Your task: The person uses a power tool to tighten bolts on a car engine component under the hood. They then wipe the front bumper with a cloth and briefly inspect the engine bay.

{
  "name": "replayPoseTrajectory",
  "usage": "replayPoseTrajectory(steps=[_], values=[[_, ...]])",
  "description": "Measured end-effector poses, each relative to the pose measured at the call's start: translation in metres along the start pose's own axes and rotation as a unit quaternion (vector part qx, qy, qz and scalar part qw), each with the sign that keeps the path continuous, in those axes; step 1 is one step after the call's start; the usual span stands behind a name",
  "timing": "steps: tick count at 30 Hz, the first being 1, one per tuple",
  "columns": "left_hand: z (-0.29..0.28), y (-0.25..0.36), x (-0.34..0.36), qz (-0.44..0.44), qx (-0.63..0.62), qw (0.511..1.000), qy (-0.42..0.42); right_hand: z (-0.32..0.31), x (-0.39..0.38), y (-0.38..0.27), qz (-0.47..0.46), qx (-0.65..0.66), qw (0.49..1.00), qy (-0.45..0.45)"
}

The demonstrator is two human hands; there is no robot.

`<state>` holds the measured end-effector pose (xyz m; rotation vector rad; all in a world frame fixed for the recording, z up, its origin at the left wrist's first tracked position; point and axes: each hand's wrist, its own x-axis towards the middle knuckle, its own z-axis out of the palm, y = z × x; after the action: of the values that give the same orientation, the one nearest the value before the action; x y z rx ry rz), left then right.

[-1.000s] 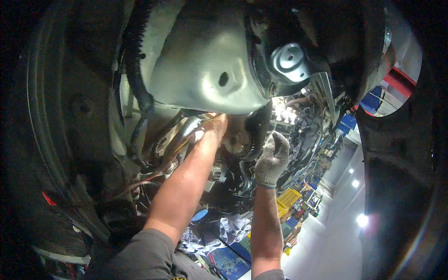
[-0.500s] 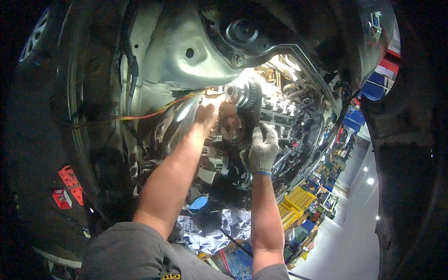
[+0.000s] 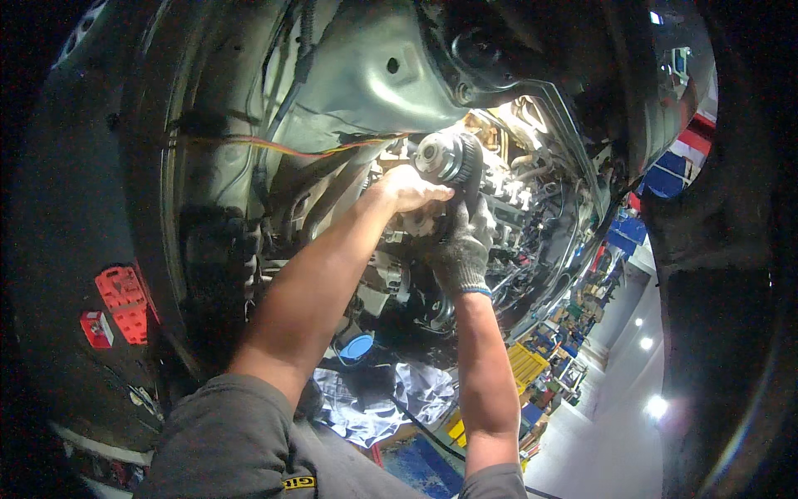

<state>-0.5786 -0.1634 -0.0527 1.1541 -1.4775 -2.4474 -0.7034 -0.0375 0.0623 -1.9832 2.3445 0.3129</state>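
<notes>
Inside the engine bay, a round metal pulley [image 3: 434, 158] carries a black toothed timing belt [image 3: 472, 162] on its rim. Just below the pulley is my bare left hand [image 3: 407, 190], its fingers closed at the left side of the belt and partly hidden. My right hand [image 3: 462, 254], in a grey knit glove, grips the belt's hanging run from below, fingers pointing up. The two hands are close together. Behind the right hand, the lower stretch of belt is hidden.
Red and yellow wires [image 3: 287, 150] cross at the left. The open cylinder head [image 3: 515, 195] lies right of the pulley. Lower down are a blue cap [image 3: 357, 347] and a crumpled pale cloth [image 3: 366, 412]. A red plastic case [image 3: 123, 299] sits far left.
My left hand has come from the pulley's left to below it, beside the belt. The right hand has risen onto the belt and closed. The view has shifted slightly.
</notes>
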Motion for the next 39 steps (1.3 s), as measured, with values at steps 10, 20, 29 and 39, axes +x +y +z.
replayPoseTrajectory(steps=[10,20,29,39], values=[[0.002,-0.011,0.008,0.065,-0.028,0.997,0.001,0.003,0.006,0.000,-0.037,0.036,0.998,0.032],[0.006,-0.015,0.007,0.095,-0.003,0.994,0.044,-0.007,0.011,0.008,-0.021,0.052,0.997,-0.044],[0.010,-0.021,0.006,0.065,-0.091,0.993,0.047,0.002,0.006,0.005,0.020,0.059,0.997,-0.037],[0.020,-0.039,0.019,0.071,-0.202,0.975,0.050,0.008,0.005,0.007,0.030,0.077,0.996,-0.033]])
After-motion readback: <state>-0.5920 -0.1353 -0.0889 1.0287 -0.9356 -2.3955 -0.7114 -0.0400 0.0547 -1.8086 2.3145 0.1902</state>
